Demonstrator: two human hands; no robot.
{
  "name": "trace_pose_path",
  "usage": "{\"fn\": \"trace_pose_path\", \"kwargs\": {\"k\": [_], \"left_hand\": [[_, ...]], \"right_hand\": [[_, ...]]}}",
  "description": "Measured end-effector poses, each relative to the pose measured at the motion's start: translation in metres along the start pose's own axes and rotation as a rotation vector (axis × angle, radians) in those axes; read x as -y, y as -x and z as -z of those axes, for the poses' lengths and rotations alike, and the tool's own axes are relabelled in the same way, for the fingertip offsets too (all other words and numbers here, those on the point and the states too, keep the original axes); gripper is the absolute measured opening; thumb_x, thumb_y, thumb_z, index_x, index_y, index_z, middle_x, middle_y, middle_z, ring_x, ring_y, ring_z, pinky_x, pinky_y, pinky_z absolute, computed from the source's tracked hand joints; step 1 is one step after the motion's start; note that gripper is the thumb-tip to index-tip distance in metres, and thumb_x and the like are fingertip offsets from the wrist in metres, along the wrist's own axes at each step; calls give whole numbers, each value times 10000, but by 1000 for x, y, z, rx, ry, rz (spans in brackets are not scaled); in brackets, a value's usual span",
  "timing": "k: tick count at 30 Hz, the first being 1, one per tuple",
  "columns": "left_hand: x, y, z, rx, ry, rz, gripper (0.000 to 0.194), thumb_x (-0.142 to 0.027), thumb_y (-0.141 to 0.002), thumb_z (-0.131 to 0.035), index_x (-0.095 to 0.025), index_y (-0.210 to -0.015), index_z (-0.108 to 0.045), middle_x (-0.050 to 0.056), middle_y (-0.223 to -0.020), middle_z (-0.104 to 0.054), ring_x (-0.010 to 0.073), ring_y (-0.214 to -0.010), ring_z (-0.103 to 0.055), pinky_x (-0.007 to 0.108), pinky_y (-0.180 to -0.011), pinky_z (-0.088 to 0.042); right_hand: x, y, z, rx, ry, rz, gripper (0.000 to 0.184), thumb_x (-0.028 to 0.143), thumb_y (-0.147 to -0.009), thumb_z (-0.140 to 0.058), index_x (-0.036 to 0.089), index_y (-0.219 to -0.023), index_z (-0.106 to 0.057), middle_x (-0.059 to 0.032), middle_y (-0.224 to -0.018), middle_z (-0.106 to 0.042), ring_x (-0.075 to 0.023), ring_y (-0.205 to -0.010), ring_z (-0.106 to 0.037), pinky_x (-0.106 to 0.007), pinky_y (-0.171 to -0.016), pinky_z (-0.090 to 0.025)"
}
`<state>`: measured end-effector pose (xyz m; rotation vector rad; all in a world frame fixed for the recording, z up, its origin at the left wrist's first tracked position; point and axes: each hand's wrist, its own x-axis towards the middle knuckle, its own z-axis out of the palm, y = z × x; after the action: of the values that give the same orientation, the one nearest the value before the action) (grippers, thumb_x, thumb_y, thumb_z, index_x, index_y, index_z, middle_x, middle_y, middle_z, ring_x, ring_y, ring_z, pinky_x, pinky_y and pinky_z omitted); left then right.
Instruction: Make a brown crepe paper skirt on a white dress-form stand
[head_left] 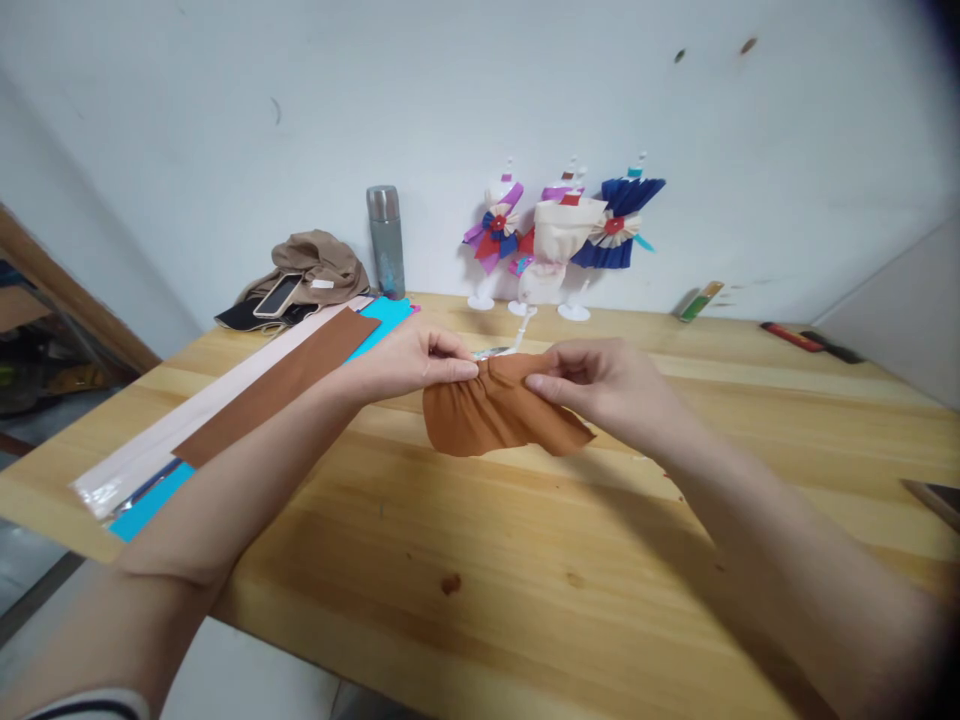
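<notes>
A strip of brown crepe paper (487, 415) is held up above the middle of the table, gathered into folds along its top edge and flaring out below. My left hand (420, 362) pinches the gathered edge between thumb and fingers. At the right part of the same edge, my right hand (592, 378) is closed on the paper, thumb in front. Just behind the paper lies a small whitish object (495, 352), partly hidden, and I cannot make out what it is.
Folded crepe paper, pink, brown (281, 385) and blue, lies at the left. Behind it are a brown cap (319, 262), a phone (279, 296) and a grey flask (386, 245). Several paper-dressed figures on white stands (574, 312) stand by the wall. A green stick (701, 300) leans at right.
</notes>
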<state>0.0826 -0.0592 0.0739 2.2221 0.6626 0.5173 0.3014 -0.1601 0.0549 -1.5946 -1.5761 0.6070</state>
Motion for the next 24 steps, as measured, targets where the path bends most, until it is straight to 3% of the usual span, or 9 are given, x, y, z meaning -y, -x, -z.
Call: {"fn": "trace_pose_path", "kwargs": {"k": [2,4,7,10,15,17,20,22,24], "left_hand": [[0,0,0,42,-21,5,213,-341,-812,-676,-155,-781,-776,25,-782,-725,138,-724,-600,240,-646,-449],[-1,0,-1,110,-44,-20,192,-317,-813,-676,-156,-791,-779,20,-770,-722,130,-706,-589,232,-636,-430],[-2,0,-5,198,-91,-89,172,-287,-820,-669,-157,-795,-779,9,-741,-711,118,-687,-578,224,-638,-410],[-1,0,-7,236,-115,-130,181,-294,-826,-668,-160,-765,-773,7,-721,-701,117,-687,-581,222,-643,-408],[-1,0,-9,250,-48,-134,180,-320,-808,-708,-171,-854,-798,27,-815,-746,135,-763,-627,232,-705,-454],[-2,0,-9,123,-36,-94,269,-353,-816,-713,-172,-1000,-792,40,-912,-766,138,-784,-636,240,-716,-469],[1,-2,-7,-223,-41,-36,423,-477,-898,-632,-152,-1147,-739,92,-1067,-759,146,-790,-628,250,-666,-467],[8,-5,-5,-457,25,1,524,-589,-952,-520,-135,-1115,-726,126,-1080,-748,140,-746,-609,247,-592,-437],[19,-10,-4,-614,197,88,658,-705,-959,-406,-127,-1023,-716,132,-964,-743,114,-630,-557,237,-497,-373]], "right_hand": [[4,2,4,-166,188,145,173,402,-760,-661,237,-742,-709,-78,-772,-744,-265,-712,-668,-413,-663,-506],[9,3,6,-221,265,330,194,411,-790,-644,247,-836,-737,-98,-921,-767,-310,-891,-682,-477,-824,-511],[10,5,3,-5,207,471,251,447,-865,-573,269,-867,-750,-79,-968,-773,-316,-1027,-662,-488,-948,-478],[5,4,-4,204,97,396,326,486,-910,-529,268,-762,-719,-49,-882,-758,-273,-950,-672,-419,-894,-494],[-1,3,-8,360,-70,199,379,562,-856,-593,226,-687,-636,-1,-673,-643,-175,-657,-576,-307,-635,-441],[-1,2,-6,363,-154,129,403,591,-825,-621,228,-652,-595,24,-590,-551,-142,-560,-487,-284,-551,-376],[-3,-2,-2,197,-281,46,377,584,-773,-686,246,-643,-583,26,-580,-530,-141,-538,-466,-287,-532,-363],[-7,-6,-1,55,-351,25,359,570,-759,-703,260,-636,-570,17,-586,-553,-154,-541,-489,-298,-539,-388],[-13,-10,0,-72,-350,58,353,571,-790,-664,265,-650,-556,7,-596,-582,-167,-543,-523,-311,-551,-423]]}}
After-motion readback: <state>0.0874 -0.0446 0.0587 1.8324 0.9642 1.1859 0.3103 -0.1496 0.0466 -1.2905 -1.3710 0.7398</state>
